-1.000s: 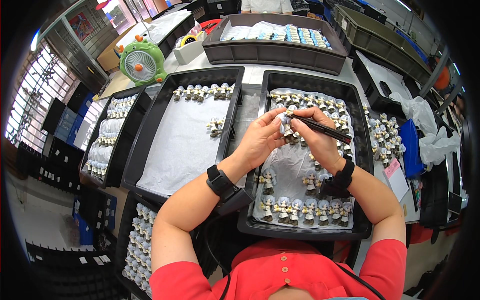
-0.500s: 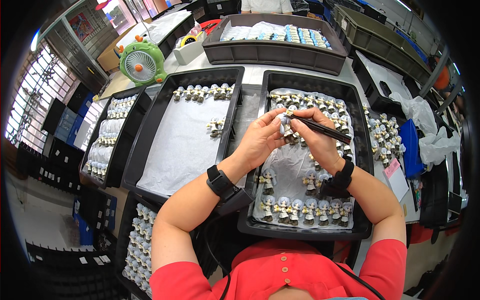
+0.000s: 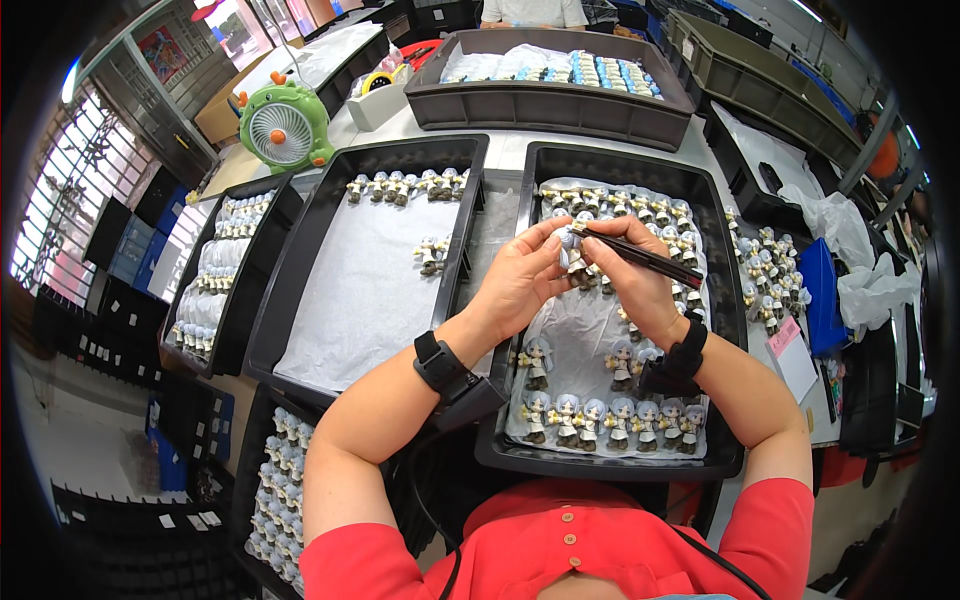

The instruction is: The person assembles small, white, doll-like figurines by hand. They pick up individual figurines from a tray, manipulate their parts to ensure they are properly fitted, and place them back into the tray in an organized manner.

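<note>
The left hand [image 3: 522, 270] pinches a small pale-haired figurine [image 3: 572, 258] between thumb and fingers, so it sits at the fingertips between both hands. The right hand [image 3: 640, 285] grips slim dark sticks [image 3: 650, 260], their tips close to the figurine's head; the exact kind of tool cannot be told. Beneath both hands is a black tray [image 3: 735, 310] lined with white paper, with rows of matching figurines [image 3: 620, 425] beyond the hands and nearer the body. Left of the left hand, a second tray [image 3: 268, 310] holds a few more along its far and right sides. Right of the right hand lies a loose figurine heap [image 3: 772, 272], near a blue bin [image 3: 820, 295].
</note>
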The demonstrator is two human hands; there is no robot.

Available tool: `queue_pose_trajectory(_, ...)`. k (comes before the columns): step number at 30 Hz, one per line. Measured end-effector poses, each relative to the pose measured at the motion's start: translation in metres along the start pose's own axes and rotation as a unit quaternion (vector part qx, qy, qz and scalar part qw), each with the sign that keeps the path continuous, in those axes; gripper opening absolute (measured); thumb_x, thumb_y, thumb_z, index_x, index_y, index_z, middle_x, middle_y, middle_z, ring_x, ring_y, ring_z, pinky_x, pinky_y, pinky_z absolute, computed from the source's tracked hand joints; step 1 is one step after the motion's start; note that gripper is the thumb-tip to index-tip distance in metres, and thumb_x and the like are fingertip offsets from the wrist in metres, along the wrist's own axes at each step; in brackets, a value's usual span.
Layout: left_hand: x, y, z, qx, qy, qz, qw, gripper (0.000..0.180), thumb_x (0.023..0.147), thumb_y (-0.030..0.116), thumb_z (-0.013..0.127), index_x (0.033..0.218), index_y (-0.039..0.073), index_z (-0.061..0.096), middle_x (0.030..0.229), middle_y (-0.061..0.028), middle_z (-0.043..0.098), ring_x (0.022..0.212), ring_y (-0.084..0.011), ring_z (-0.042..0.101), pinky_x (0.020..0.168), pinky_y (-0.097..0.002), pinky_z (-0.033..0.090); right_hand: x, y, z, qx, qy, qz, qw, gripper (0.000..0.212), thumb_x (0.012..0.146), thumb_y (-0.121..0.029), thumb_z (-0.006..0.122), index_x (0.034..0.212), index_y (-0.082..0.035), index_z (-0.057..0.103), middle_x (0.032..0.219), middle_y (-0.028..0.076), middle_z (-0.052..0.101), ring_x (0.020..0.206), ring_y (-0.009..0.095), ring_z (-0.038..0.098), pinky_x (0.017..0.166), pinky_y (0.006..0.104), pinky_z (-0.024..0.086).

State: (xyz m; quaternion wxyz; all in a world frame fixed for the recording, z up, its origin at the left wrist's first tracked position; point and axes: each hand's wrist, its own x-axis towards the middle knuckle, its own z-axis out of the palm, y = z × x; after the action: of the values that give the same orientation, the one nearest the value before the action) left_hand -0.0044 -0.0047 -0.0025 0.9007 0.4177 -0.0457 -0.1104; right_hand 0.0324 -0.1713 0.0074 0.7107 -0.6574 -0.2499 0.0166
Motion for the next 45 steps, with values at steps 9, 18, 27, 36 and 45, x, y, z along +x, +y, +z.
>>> queue_pose_trajectory(9,0.001,-0.001,-0.001,-0.003,-0.004,0.011,1.0,0.04,0.093,0.02,0.053,0.129,0.006,0.044,0.111,-0.0048,0.057,0.1,-0.0183,0.057,0.087,-0.038,0.047,0.001,-0.004,0.001,0.069,-0.001,0.018,0.997,0.015,0.086,-0.008,0.06,0.099,-0.001,0.059,0.09,0.004,0.063,0.08,0.006,0.057,0.073,0.0205,0.047)
queue_pose_trajectory(18,0.003,-0.004,-0.001,0.0,0.011,0.01,1.0,0.039,0.092,0.02,0.054,0.127,0.006,0.044,0.112,-0.0054,0.057,0.098,-0.018,0.057,0.083,-0.0373,0.047,0.001,-0.002,-0.003,0.013,-0.01,0.006,1.0,0.016,0.086,-0.009,0.061,0.099,0.0,0.059,0.088,0.003,0.063,0.081,0.006,0.057,0.072,0.0208,0.047)
queue_pose_trajectory(27,-0.002,0.002,0.004,0.047,-0.008,0.016,0.999,0.044,0.093,0.017,0.052,0.132,0.002,0.038,0.123,-0.0125,0.052,0.111,-0.0293,0.054,0.092,-0.042,0.045,0.017,-0.086,-0.068,0.12,0.138,-0.079,0.98,0.027,0.085,-0.019,0.066,0.103,0.0,0.062,0.095,0.005,0.065,0.09,0.015,0.064,0.077,0.0253,0.05)
queue_pose_trajectory(36,-0.001,0.004,0.003,0.073,0.014,0.012,0.997,0.044,0.094,0.016,0.05,0.133,0.002,0.036,0.126,-0.0142,0.049,0.113,-0.0316,0.053,0.094,-0.0435,0.045,-0.066,-0.099,-0.214,-0.373,-0.117,0.257,0.884,0.021,0.082,-0.021,0.062,0.082,0.0,0.061,0.065,0.005,0.062,0.054,0.01,0.058,0.049,0.0247,0.046)
queue_pose_trajectory(45,-0.001,0.004,-0.003,0.088,0.008,0.019,0.996,0.042,0.095,0.017,0.048,0.133,0.003,0.036,0.126,-0.015,0.048,0.112,-0.0299,0.053,0.094,-0.0422,0.047,-0.104,-0.02,-0.216,-0.527,-0.073,0.273,0.802,0.039,0.077,-0.033,0.065,0.068,0.005,0.063,0.063,0.019,0.063,0.065,0.031,0.064,0.061,0.039,0.051)
